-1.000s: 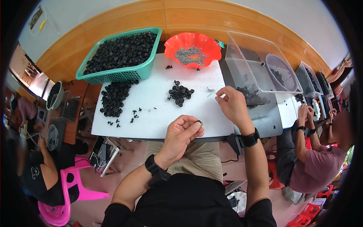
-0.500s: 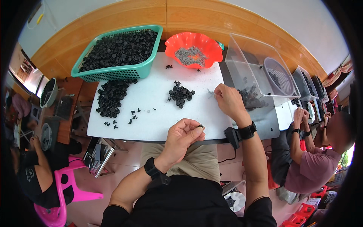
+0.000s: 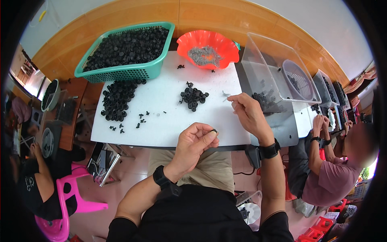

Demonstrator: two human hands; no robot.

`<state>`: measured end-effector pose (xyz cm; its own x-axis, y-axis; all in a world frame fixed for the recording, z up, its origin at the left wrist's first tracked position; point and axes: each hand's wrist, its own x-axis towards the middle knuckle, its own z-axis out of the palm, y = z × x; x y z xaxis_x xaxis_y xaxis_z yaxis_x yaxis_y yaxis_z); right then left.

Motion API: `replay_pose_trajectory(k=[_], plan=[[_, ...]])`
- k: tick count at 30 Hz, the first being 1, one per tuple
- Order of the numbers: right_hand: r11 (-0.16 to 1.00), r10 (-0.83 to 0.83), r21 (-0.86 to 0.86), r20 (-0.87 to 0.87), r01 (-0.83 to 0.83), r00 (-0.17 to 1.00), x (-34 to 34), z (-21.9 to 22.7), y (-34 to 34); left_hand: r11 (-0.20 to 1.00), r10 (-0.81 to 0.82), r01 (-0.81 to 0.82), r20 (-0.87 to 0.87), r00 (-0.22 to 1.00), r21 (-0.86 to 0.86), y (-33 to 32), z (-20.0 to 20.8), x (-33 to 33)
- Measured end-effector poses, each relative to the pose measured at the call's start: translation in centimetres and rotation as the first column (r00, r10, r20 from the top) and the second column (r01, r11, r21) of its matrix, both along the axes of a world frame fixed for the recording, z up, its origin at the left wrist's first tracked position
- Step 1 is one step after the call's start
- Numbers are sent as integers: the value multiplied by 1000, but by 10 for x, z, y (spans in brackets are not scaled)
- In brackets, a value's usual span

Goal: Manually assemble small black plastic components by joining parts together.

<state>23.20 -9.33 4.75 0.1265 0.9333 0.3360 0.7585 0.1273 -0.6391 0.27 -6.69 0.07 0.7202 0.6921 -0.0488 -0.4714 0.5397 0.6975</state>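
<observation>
My left hand (image 3: 196,139) is closed in a pinch near the table's front edge. Between thumb and forefinger it holds a small round black plastic part (image 3: 214,131). At the right side of the white work surface, my right hand (image 3: 249,115) has its fingers bent and drawn together beside a few small grey plastic pieces (image 3: 225,94). Whatever lies at its fingertips is too small to make out. To the left of that hand sits a small pile of black parts (image 3: 193,97). A larger heap of round black caps (image 3: 117,101) lies farther left, with several tiny black pieces (image 3: 141,120) nearby.
A green basket (image 3: 133,74) full of black caps stands at the back left. Beside it is a red scalloped bowl (image 3: 229,55) of grey pieces. A clear plastic bin (image 3: 282,99) stands at the right. Other people sit working on both sides.
My right hand has drawn back slightly toward me and to the right from the grey pieces. The left hand keeps its pinch in nearly the same spot.
</observation>
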Motion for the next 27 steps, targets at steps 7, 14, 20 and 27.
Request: replay_pose_trajectory(k=[7,14,20,27], plan=[[991,76,-57,-491,-119,868,-34,-10,-25,1000,14,-14,18,1000,-15,0,1,2],[982,173,40,-565,-184,807,-47,-9,-39,1000,8,-8,13,1000,3,-1,-1,3],[975,220,121,-592,-184,775,-48,-11,-44,1000,26,-26,-1,1000,-1,-2,-1,4],[963,263,185,-463,-198,847,-45,-15,-47,999,30,-29,-43,999,19,-3,0,5]])
